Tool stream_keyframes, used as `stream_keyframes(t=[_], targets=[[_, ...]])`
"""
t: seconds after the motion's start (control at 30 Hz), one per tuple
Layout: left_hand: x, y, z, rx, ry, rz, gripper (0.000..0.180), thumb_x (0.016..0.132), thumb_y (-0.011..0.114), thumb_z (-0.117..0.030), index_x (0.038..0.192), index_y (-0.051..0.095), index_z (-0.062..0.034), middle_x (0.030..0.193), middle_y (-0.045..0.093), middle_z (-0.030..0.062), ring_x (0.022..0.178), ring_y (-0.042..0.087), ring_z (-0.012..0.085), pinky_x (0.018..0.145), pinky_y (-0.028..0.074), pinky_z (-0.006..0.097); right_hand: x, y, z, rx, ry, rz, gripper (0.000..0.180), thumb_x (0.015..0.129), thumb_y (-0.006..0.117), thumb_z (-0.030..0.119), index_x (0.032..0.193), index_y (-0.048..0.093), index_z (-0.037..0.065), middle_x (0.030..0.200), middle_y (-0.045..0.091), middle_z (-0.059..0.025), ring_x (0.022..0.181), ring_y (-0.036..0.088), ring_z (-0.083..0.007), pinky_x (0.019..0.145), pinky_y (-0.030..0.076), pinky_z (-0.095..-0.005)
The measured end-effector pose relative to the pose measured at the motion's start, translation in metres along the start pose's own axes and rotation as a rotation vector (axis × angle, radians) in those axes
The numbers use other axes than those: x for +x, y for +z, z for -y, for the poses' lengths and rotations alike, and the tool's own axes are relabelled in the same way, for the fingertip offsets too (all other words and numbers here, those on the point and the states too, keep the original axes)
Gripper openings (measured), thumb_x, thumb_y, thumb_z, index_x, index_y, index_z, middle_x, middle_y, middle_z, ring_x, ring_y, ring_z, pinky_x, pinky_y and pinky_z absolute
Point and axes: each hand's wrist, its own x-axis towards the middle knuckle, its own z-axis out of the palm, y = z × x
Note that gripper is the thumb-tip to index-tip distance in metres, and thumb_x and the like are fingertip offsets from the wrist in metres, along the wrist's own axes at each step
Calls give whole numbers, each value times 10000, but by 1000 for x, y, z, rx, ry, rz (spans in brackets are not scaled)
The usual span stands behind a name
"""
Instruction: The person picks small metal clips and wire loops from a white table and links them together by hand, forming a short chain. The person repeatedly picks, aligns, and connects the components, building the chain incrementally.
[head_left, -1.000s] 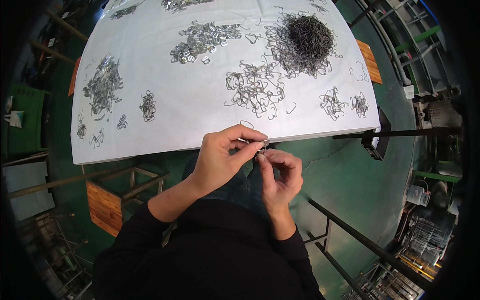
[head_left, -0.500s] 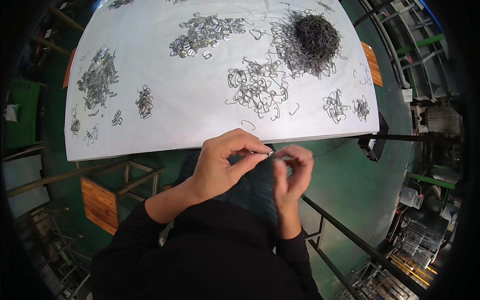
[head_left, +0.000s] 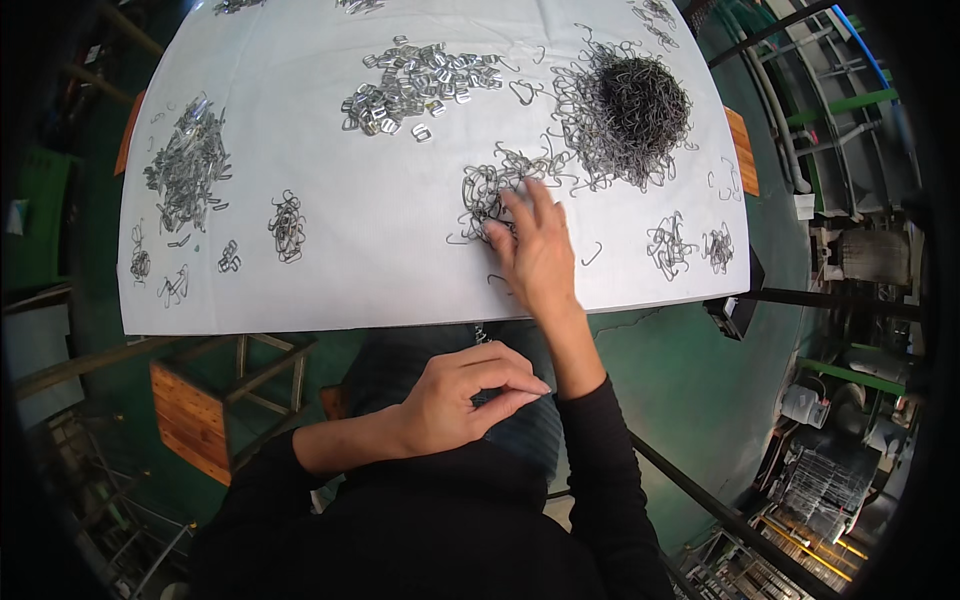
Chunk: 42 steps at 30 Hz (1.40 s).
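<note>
Now, right hand (head_left: 538, 250) open on wire hooks (head_left: 487, 190), left hand (head_left: 462, 395) pinched shut, contents hidden.

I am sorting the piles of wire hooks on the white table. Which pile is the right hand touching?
The right hand rests on the loose, flat tangle of hooks near the table's middle, just left of the big dark heap, which it does not touch.

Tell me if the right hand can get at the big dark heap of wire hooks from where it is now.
Probably yes. The right hand lies flat on the white table, fingers on the loose tangle of wire hooks. The big dark heap sits just beyond, up and to the right, with only scattered hooks between.
</note>
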Motion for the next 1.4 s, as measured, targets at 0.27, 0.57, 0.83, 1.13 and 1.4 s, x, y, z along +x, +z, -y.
stream_keyframes(t=[0.27, 0.57, 0.83, 1.13, 1.4], targets=[[1, -6, 9, 1, 48, 57, 158, 792, 710, 13, 931, 693, -60, 910, 631, 56, 755, 640, 169, 639, 534, 269, 54, -33, -60, 129, 225, -134, 173, 855, 595, 18, 1004, 676, 50, 970, 627, -123, 863, 619, -279, 754, 493, -364], [0, -1, 17, -5, 57, 43, 144, 785, 713, 9, 912, 690, -54, 904, 629, 64, 739, 638, 176, 633, 540, 268, 74, -28, -58, 22, 82, -52, 220, 866, 559, -29, 1012, 688, 73, 913, 614, -105, 765, 610, -249, 696, 488, -332], [-2, -1, 19, 28, 53, 58, 218, 723, 739, 65, 907, 715, -49, 907, 646, 80, 747, 651, 162, 638, 542, 254, 38, -34, -41, 196, 9, 171, 265, 767, 555, -115, 875, 712, 69, 883, 597, -100, 788, 609, -237, 697, 487, -321], [-6, 0, 17, 58, 51, 75, 214, 728, 736, 64, 907, 715, -51, 900, 647, 85, 751, 649, 164, 639, 539, 254, 77, -42, -62, 78, 24, 5, 323, 780, 501, -103, 893, 719, 107, 979, 620, -95, 887, 620, -296, 758, 500, -392], [-10, 3, 18, 15, 42, 36, 163, 774, 719, 8, 914, 696, -71, 899, 623, 51, 741, 626, 178, 635, 522, 277, 78, -24, -50, 151, -97, 207, 348, 728, 508, -100, 896, 724, 115, 996, 642, -81, 901, 633, -292, 787, 511, -379]])
